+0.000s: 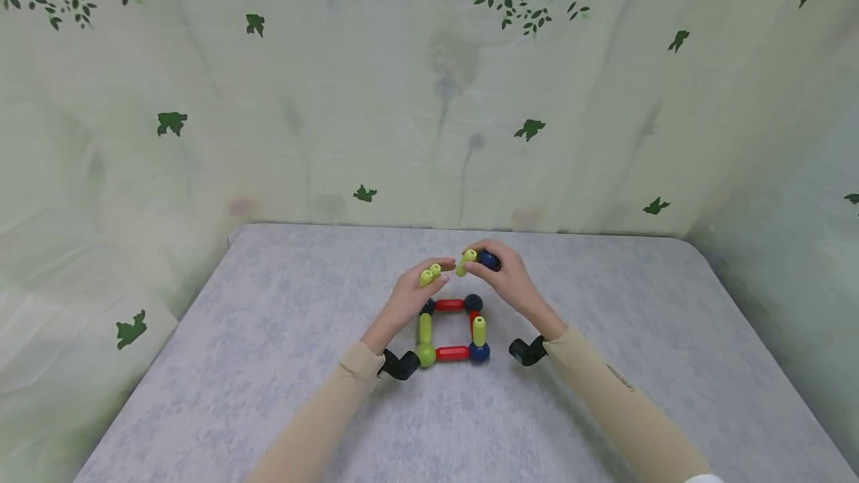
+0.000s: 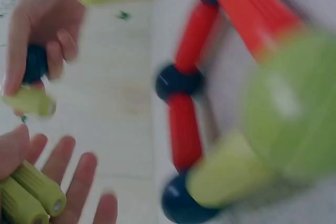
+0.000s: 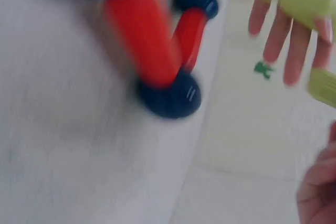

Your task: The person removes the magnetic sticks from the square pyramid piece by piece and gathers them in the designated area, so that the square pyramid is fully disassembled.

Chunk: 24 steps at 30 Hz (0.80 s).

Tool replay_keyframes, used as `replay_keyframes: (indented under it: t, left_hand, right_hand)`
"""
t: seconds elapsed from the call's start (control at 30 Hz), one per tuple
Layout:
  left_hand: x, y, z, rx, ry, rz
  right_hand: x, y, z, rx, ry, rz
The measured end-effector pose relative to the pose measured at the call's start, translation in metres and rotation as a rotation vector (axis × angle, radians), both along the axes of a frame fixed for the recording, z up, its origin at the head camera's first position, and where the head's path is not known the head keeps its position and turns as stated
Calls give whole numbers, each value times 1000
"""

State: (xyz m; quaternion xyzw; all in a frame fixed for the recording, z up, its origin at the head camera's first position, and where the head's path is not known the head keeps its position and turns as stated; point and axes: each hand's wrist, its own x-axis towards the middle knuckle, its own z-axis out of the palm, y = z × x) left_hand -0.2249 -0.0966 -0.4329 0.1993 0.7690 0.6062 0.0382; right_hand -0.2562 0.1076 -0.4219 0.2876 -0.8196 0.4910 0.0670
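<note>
Two lime-green rods lie side by side in my left hand, the thumb over them and the other fingers extended. Between thumb and forefinger, my right hand pinches another lime-green rod. A dark blue ball is tucked behind that rod, held by the same hand. The hands face each other above the far side of a square frame of magnetic rods and balls. Red rods, a lime rod, dark blue balls and one lime ball form it. One lime rod stands upright on its near right ball.
The frame lies on a grey mottled tabletop. Behind the table's far edge hangs a pale curtain with green leaf prints. Black wrist devices stick out under both forearms, close beside the frame.
</note>
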Motion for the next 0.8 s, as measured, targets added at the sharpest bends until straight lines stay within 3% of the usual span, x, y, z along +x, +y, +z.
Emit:
replay_keyframes:
  t: [0.07, 0.17, 0.23, 0.33, 0.5, 0.67, 0.73, 0.8]
  left_hand:
    - [-1, -1, -8, -122, 58, 40]
    - [-2, -3, -21, -274, 69, 28]
    - [-2, -3, -29, -365, 60, 12]
    - [-1, -5, -34, -409, 44, -4]
    - [3, -9, -33, -362, 32, -22]
    - [7, -11, -35, -457, 182, -52]
    - [9, -13, -37, -505, 243, -61]
    - [13, -14, -37, -528, 258, -65]
  right_hand:
    - [2, 3, -3, 195, 77, -21]
    - [5, 5, -8, 455, 138, 15]
    - [7, 6, -10, 520, 114, 43]
    - [10, 5, -8, 438, 44, 62]
    - [13, -3, 1, 230, 11, 137]
    - [25, -15, 2, 340, -27, 195]
    - [32, -19, 2, 389, -13, 190]
    - [37, -22, 0, 419, 24, 180]
